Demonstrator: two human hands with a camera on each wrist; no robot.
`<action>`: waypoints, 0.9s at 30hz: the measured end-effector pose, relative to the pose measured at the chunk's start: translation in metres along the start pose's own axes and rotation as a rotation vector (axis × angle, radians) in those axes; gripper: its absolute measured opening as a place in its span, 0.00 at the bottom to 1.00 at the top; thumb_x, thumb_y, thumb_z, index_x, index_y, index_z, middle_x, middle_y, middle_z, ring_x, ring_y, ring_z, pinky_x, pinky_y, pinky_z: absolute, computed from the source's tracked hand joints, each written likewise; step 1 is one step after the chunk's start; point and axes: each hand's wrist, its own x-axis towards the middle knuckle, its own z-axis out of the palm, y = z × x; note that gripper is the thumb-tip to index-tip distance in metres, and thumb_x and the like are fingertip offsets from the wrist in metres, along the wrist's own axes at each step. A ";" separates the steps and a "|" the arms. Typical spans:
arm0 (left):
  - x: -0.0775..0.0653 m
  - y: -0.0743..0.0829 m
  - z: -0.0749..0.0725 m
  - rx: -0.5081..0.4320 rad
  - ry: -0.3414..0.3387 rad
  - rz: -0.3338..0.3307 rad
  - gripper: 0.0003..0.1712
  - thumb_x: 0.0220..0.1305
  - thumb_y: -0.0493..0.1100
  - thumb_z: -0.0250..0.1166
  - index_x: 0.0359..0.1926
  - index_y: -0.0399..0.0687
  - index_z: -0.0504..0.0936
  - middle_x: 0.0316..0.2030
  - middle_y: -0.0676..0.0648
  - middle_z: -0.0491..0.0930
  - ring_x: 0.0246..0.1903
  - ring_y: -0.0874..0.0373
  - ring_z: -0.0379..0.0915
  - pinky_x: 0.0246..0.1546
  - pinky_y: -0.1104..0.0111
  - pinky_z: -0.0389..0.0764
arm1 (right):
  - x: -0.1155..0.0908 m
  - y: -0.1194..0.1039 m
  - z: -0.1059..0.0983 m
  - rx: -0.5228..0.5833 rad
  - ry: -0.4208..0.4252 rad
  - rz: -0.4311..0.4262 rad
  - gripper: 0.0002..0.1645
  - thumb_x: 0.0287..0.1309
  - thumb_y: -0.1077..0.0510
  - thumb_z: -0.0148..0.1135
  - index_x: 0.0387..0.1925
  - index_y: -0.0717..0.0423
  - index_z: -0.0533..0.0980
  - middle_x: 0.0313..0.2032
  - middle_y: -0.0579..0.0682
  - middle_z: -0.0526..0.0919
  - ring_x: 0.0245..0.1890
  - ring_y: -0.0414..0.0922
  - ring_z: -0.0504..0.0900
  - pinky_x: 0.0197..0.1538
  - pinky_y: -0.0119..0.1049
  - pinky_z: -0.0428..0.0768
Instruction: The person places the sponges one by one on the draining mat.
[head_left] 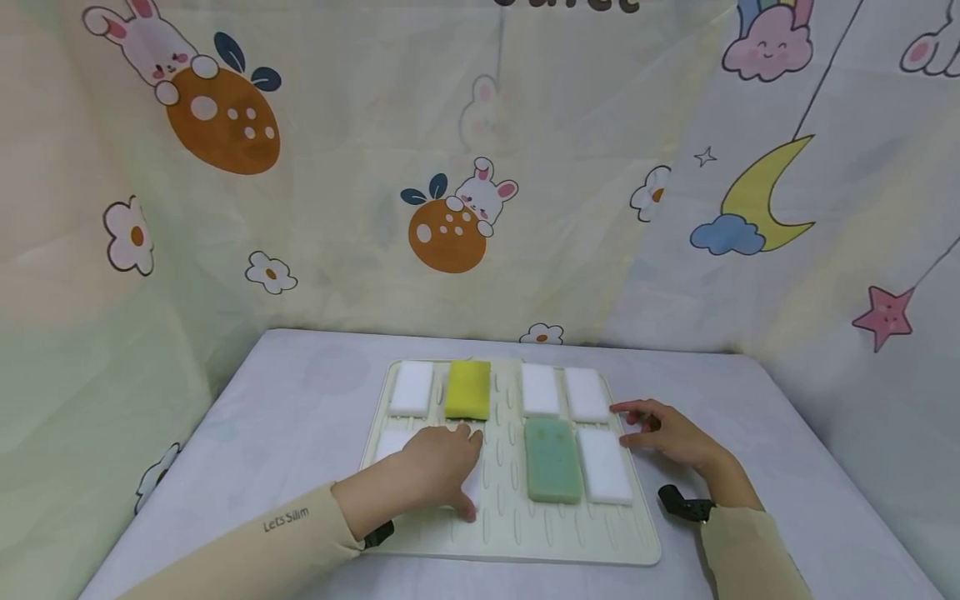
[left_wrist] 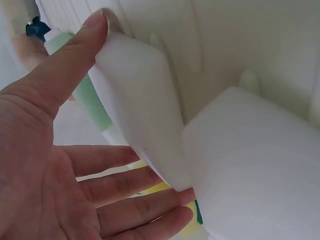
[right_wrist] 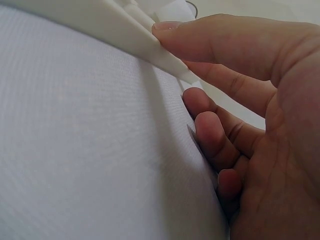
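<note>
A cream ridged drying mat (head_left: 510,533) lies on the table with white sponge blocks in rows. My left hand (head_left: 442,467) reaches over the mat's left half. It spans a white sponge (left_wrist: 140,95), thumb against one end and fingertips at the other; in the head view the hand covers most of this block. Another white sponge (left_wrist: 260,165) lies beside it. Along the mat's right edge, my right hand (head_left: 671,433) rests thumb and index finger near two white sponges (head_left: 603,467). In the right wrist view its thumb (right_wrist: 200,37) touches the mat's rim, other fingers loosely bent.
On the mat also lie a yellow sponge (head_left: 467,390) at the back and a green sponge (head_left: 553,460) right of centre. More white sponges (head_left: 412,388) sit along the back row. A printed cloth (head_left: 360,275) hangs behind the white-covered table (head_left: 300,400).
</note>
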 end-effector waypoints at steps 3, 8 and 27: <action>0.000 0.002 0.000 0.005 0.001 -0.001 0.64 0.39 0.76 0.78 0.70 0.42 0.75 0.52 0.44 0.82 0.36 0.56 0.80 0.34 0.66 0.84 | -0.001 -0.001 0.000 0.002 0.002 0.000 0.35 0.57 0.49 0.76 0.66 0.49 0.78 0.52 0.56 0.74 0.40 0.45 0.68 0.41 0.33 0.69; -0.001 0.003 -0.001 0.001 0.001 0.000 0.63 0.40 0.75 0.79 0.70 0.41 0.75 0.53 0.44 0.82 0.39 0.54 0.81 0.35 0.65 0.84 | -0.001 -0.001 0.000 -0.001 0.006 0.003 0.35 0.57 0.49 0.76 0.66 0.49 0.78 0.52 0.56 0.75 0.40 0.44 0.68 0.40 0.33 0.69; -0.007 -0.003 0.007 -0.114 0.016 -0.037 0.64 0.43 0.78 0.75 0.75 0.47 0.69 0.65 0.43 0.77 0.55 0.45 0.79 0.48 0.55 0.83 | 0.000 0.001 0.002 -0.018 0.008 -0.003 0.35 0.57 0.48 0.76 0.66 0.48 0.78 0.52 0.56 0.75 0.41 0.46 0.68 0.42 0.34 0.69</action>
